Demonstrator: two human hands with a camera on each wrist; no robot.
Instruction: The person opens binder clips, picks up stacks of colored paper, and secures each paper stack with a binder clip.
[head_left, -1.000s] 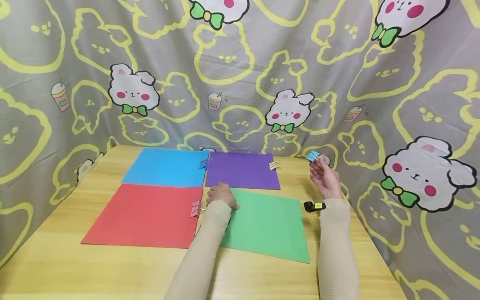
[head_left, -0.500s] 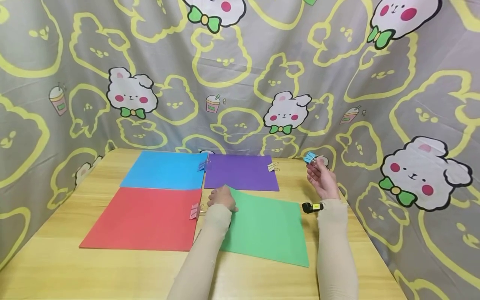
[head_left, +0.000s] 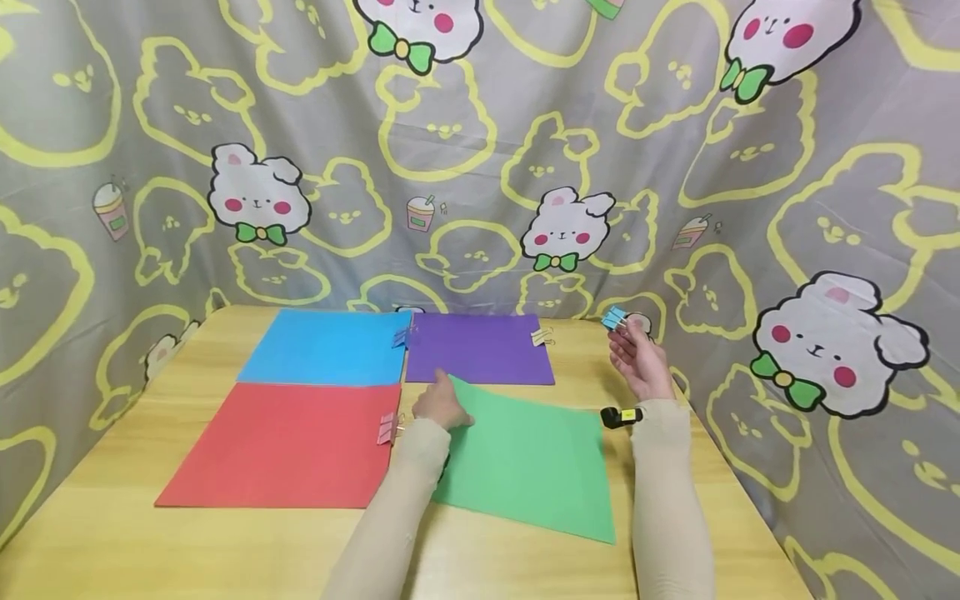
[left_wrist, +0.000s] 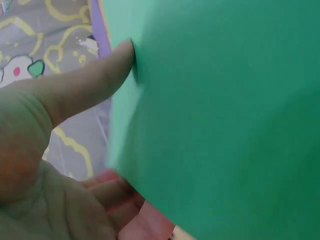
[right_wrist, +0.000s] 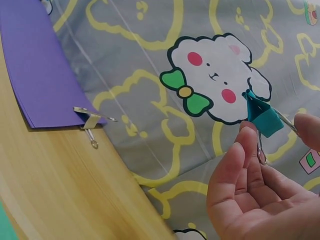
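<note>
My left hand (head_left: 441,406) holds the left edge of a green paper stack or sheet (head_left: 540,467), thumb on top. In the left wrist view the thumb (left_wrist: 92,82) lies on the green face while the other fingers go behind its edge. That edge is slightly raised and the sheet sits askew on the table. At the right, in the air, my right hand (head_left: 642,364) pinches a blue binder clip (head_left: 613,318) by its wire handles. In the right wrist view the clip (right_wrist: 265,119) is partly spread, with nothing in its mouth.
Red paper (head_left: 285,446) bears a pink binder clip (head_left: 386,428), blue paper (head_left: 326,346) a purple clip (head_left: 401,337), and purple paper (head_left: 480,348) a yellow clip (head_left: 542,337). A patterned curtain (head_left: 465,167) hangs behind the wooden table (head_left: 240,554).
My left fingers have shifted at the green paper's upper left corner, which now shows more and looks more lifted. My right hand keeps the blue clip in the air; the head view has tilted slightly.
</note>
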